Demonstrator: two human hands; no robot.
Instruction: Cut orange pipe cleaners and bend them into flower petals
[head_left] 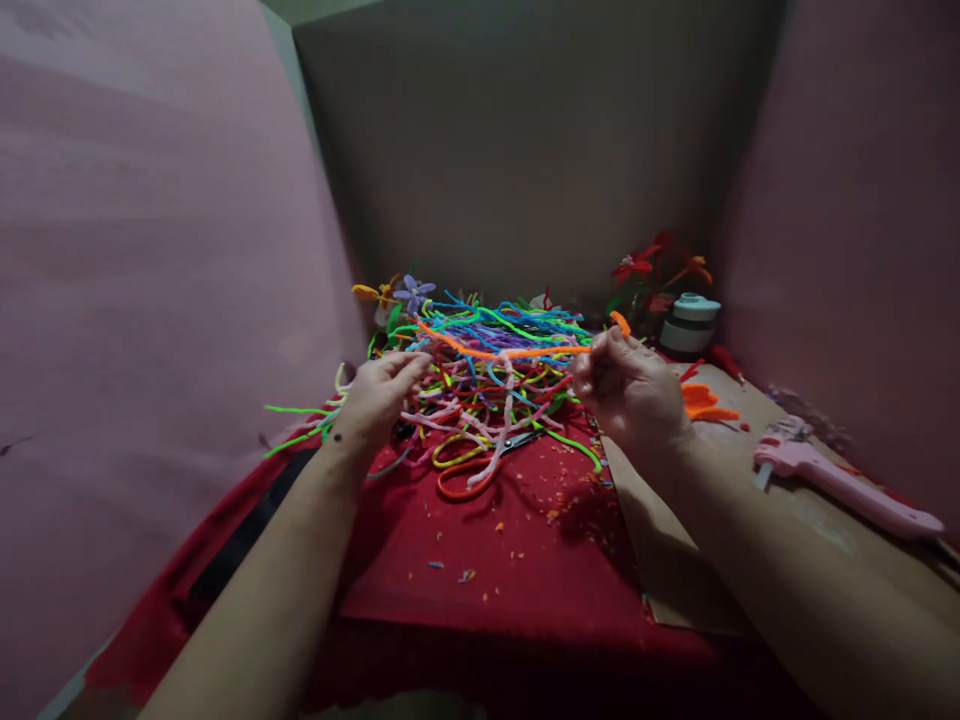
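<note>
My right hand (634, 390) is closed around an orange pipe cleaner (540, 352), which stretches leftward over the pile; a short end sticks up above the fingers. My left hand (382, 395) hovers at the pile's left side with thumb and fingers pinched together. Whether anything sits in that pinch I cannot make out. Between the hands lies a heap of many-coloured pipe cleaners (517, 325). A pale pink pipe cleaner (508, 410) runs down from the orange one and crosses the handles of the scissors (469, 480), which have orange and yellow grips.
Fuzzy scraps dot the red cloth (420, 580). At right, a cardboard sheet (675, 570) bears a pink glue gun (847, 480) and orange petal shapes (705, 402). Behind are a lidded jar (690, 328), red flowers (637, 265) and a purple flower (414, 292). Walls enclose three sides.
</note>
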